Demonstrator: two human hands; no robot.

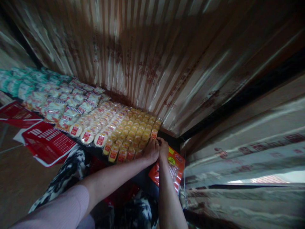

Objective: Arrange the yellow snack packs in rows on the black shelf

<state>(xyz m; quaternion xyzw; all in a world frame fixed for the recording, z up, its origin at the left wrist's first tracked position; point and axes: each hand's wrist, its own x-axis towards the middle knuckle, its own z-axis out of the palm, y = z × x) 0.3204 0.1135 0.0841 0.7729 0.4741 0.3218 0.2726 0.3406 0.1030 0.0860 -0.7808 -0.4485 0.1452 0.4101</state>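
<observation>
My left hand (152, 152) and my right hand (162, 148) meet at the right end of the rows of yellow packaged snacks (133, 130). Their fingers are drawn together beside the last row, and whatever they may hold is too small to make out. An orange bag (176, 165) with a yellow label lies beneath and to the right of my right forearm. Left of the yellow snacks stand rows of round, pale wrapped snacks (100, 139) with red labels.
White and blue snack bags (69, 117) and green bags (25, 89) fill the display's left part. Red printed sheets (50, 141) hang at its front edge. A striped curtain (133, 57) rises behind, with another sheet (250, 149) at the right.
</observation>
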